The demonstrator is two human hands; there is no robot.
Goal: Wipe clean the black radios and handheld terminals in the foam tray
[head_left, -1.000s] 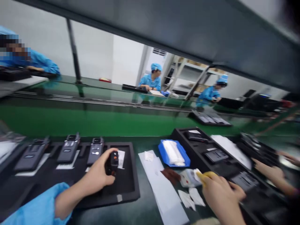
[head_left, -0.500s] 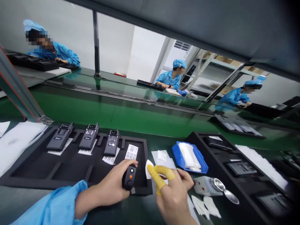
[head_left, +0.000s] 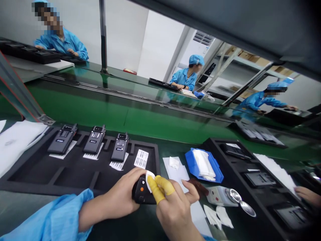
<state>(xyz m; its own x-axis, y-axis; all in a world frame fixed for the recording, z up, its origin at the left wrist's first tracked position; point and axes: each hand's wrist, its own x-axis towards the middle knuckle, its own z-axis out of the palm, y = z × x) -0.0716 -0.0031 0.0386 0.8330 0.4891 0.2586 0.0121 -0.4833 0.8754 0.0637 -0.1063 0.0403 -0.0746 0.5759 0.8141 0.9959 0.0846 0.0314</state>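
Observation:
My left hand (head_left: 120, 195) grips a small black device (head_left: 141, 192) with an orange button, held just off the near right corner of a black foam tray (head_left: 75, 174). My right hand (head_left: 173, 204), with yellow finger cots on two fingers, pinches a small white wipe (head_left: 149, 174) and presses it onto the top of the device. Three black handsets (head_left: 95, 143) stand in the tray's far slots, each on a barcode label; a fourth label (head_left: 141, 158) lies alone in the empty slot.
A blue bin of white wipes (head_left: 203, 164) and a dispenser bottle with a metal dish (head_left: 229, 196) sit to the right. Loose wipes (head_left: 218, 216) lie near it. A second black tray (head_left: 253, 174) holds devices. Another person's hand (head_left: 308, 195) shows at right. Workers sit beyond the green conveyor (head_left: 140, 117).
My right hand has moved left from the dispenser area with a wipe and brought it onto the device. My left hand has pulled the device back from the tray toward me.

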